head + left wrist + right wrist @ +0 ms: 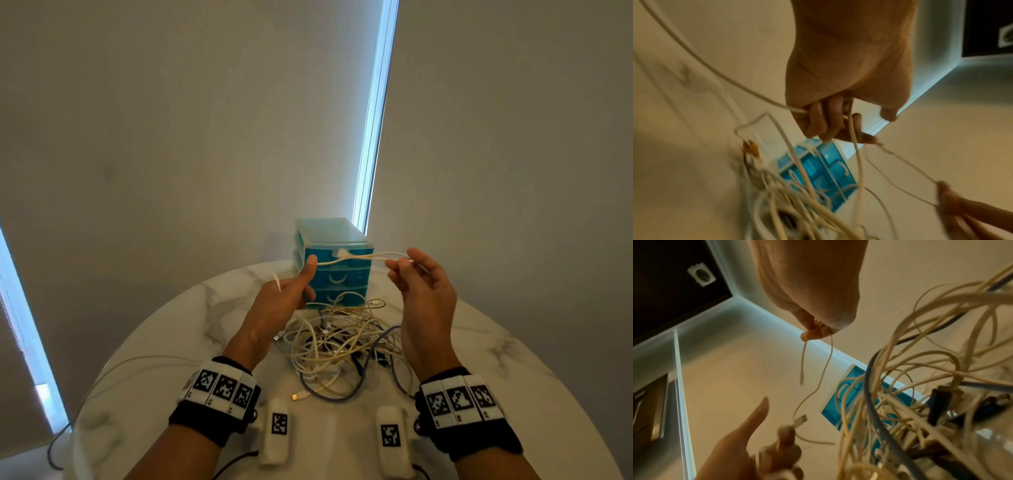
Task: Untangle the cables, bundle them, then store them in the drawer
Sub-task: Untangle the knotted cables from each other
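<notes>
A thin white cable (pixel 359 257) stretches between both hands above the table, in front of a small teal drawer unit (pixel 332 263). My left hand (pixel 291 294) grips one stretch of it in curled fingers (pixel 818 120), thumb up. My right hand (pixel 421 274) pinches the doubled cable (pixel 827 353) between thumb and fingertips (pixel 809 335). A USB plug (pixel 800 419) at the cable's end sticks out by the left hand. Below lies a tangled heap of white and dark cables (pixel 346 346). All three drawers look shut.
The round white marble table (pixel 171 342) carries the heap and the drawer unit at its far edge. One white cable (pixel 137 363) trails off the table's left side toward the floor. A gold-tipped plug (pixel 299 396) lies near the front. Window blinds hang behind.
</notes>
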Demonstrator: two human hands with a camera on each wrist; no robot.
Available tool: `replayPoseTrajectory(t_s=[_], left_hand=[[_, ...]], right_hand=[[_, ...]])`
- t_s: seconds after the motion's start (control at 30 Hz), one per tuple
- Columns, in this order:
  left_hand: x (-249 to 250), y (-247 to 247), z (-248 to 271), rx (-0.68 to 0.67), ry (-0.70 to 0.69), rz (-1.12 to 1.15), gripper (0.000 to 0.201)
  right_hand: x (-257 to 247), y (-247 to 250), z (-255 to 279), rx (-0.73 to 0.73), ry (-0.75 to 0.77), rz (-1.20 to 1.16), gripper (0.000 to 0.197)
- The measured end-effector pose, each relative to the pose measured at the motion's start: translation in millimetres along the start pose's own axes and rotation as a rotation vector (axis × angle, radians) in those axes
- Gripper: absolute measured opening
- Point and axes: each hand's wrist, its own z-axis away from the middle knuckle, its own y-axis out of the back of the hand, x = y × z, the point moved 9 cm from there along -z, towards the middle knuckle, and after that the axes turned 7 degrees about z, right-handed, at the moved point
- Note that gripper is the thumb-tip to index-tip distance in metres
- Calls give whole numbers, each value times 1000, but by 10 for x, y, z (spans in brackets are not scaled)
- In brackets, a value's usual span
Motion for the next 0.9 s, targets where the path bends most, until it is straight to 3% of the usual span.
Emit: replayPoseTrajectory(t_s=[0.13, 0.23, 0.37, 0.5, 0.57, 0.63, 0.7, 0.77, 0.83, 0.9], left_hand=[[-19, -40, -7, -127, 72, -32, 88], [-55, 11, -76, -110, 61, -67, 83], [36, 49, -178, -128, -82, -489, 67], [-126, 267, -218, -333, 200, -951, 92], [-106, 651, -296, -255, 285, -1180, 85], [136, 966, -378, -61, 230, -1408, 57], [385, 1033, -424, 129, 75, -1291, 40], [579, 861, -390, 189, -124, -831, 35], [643, 506, -278, 123, -195, -320, 29], [644, 92, -157, 6, -180, -19, 27]], right_hand=[[-145, 165, -140, 62, -1, -97, 29], [-235, 220, -165, 68, 27, 165, 38], [90, 267, -107, 65, -35, 606, 44], [190, 370, -94, 130, -96, 662, 36], [104, 434, -106, 189, -71, 581, 31], [36, 396, -88, 207, -34, 454, 21], [-19, 224, -25, 157, -6, 329, 15], [-60, -21, 90, 64, 9, 229, 15], [-59, -233, 214, -31, -9, 130, 15], [-45, -358, 324, -88, -43, 55, 15]])
